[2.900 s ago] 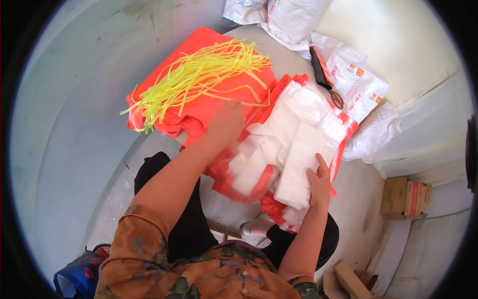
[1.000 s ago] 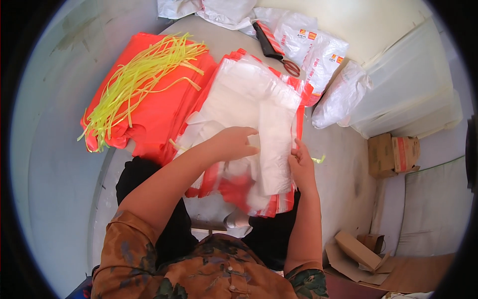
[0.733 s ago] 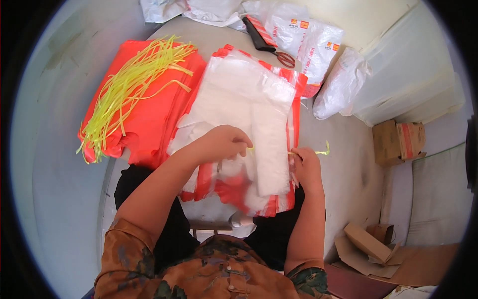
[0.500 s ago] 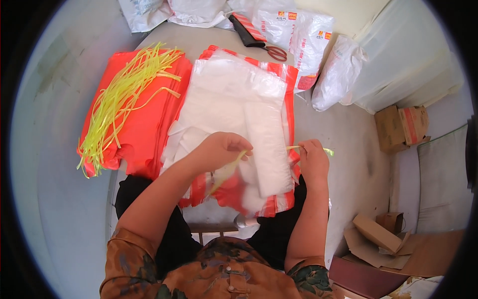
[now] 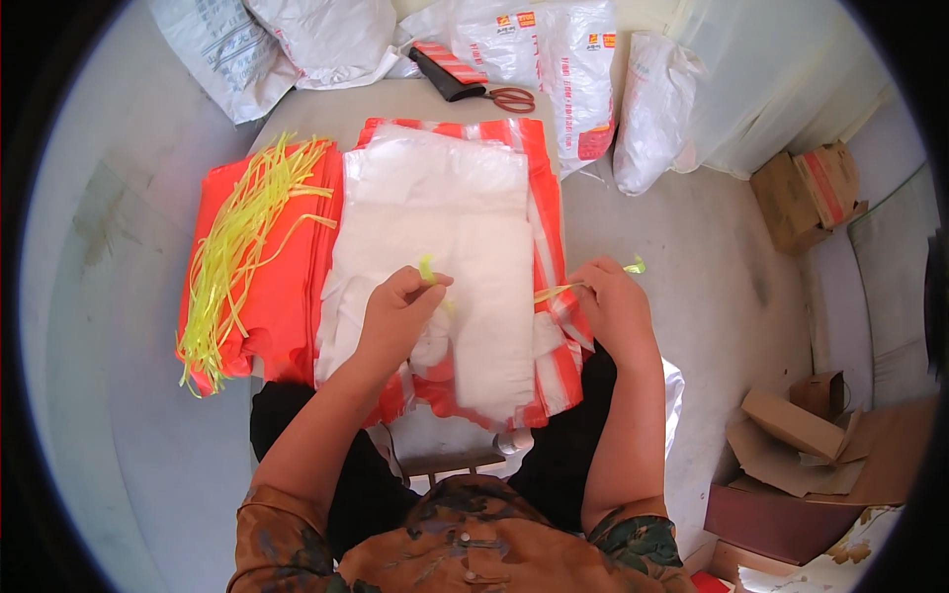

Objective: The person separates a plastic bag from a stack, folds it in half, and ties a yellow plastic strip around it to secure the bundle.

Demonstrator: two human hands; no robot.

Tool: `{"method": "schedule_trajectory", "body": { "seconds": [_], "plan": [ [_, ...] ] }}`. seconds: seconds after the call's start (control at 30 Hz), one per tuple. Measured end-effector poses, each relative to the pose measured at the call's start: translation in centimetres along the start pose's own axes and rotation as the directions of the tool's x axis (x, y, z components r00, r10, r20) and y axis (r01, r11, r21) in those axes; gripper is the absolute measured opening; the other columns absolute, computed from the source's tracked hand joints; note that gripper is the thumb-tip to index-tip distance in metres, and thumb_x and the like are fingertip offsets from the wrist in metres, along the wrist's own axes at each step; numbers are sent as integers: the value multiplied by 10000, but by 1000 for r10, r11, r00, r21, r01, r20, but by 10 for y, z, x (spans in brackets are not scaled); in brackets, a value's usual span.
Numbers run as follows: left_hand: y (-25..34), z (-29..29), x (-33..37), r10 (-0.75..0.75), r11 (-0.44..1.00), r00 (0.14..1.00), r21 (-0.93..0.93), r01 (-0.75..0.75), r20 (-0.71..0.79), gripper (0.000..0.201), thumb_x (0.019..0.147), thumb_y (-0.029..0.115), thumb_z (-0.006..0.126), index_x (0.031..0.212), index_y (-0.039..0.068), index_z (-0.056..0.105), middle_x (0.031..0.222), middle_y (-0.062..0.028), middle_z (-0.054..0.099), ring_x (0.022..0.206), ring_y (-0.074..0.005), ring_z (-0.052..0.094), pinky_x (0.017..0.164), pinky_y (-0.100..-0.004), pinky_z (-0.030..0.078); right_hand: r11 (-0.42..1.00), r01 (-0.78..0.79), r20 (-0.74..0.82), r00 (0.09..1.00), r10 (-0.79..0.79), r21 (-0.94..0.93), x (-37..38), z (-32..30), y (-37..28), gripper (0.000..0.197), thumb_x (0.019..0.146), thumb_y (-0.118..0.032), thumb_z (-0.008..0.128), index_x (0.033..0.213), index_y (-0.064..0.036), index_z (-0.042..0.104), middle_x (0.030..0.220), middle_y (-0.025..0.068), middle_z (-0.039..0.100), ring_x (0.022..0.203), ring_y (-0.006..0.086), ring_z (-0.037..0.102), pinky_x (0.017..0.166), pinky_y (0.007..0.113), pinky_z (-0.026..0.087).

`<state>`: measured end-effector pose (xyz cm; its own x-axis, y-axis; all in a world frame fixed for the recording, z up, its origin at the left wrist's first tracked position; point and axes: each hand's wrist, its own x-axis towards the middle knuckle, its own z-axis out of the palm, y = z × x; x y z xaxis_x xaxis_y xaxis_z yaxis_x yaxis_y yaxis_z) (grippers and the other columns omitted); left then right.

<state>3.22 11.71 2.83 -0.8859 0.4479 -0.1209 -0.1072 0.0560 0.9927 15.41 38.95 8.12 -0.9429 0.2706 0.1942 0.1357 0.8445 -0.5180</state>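
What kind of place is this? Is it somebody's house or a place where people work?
It looks like a small packing workshop or storeroom, not a living room. A stack of white plastic bags lies on a grey table beside a bundle of yellow ties, with big woven sacks behind and cardboard boxes nearby.

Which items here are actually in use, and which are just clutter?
In use:
- left hand and right hand, each pinching an end of a yellow tie
- white bags under the hands
- orange stack
- loose ties on it

Lying about:
- scissors
- sacks
- cardboard boxes
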Motion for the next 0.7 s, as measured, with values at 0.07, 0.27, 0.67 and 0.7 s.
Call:
{"method": "schedule_trajectory", "body": {
  "seconds": [0.07,0.27,0.67,0.7],
  "plan": [
    [-1,2,-2,14,999,1000,49,-13,-20,151,973,85,680,1078,27,771,866,20,631,724,-56,526,649,-238,434,998,-24,-64,998,21,-50,0,4,10,127,925,-118,641,1008,-71,726,1098,112,689,954,368,677,820,455,543],
    [25,17,-12,281,790,926,487,-371,251,230,851,-23,698,1049,57,783,1061,-67,689,825,-215,646,758,-313,537,969,-54,-46,998,44,-240,-14,-7,5,127,927,-79,647,1013,-49,736,1127,98,691,940,331,686,827,423,548],
    [26,68,5,392,580,735,471,-665,554,229,854,-25,711,1046,62,800,1144,-59,731,1022,-267,607,915,-375,523,867,329,-37,940,-340,374,5,27,-11,260,929,-20,617,1173,-76,688,1077,107,667,898,298,672,794,395,547],
    [20,67,9,386,573,731,474,-668,563,229,854,-25,711,1046,62,800,1144,-59,731,1022,-267,607,915,-375,523,866,326,-48,942,-334,380,8,29,-9,260,929,-20,617,1173,-76,688,1077,107,667,898,298,672,794,395,547]
  ]
}}
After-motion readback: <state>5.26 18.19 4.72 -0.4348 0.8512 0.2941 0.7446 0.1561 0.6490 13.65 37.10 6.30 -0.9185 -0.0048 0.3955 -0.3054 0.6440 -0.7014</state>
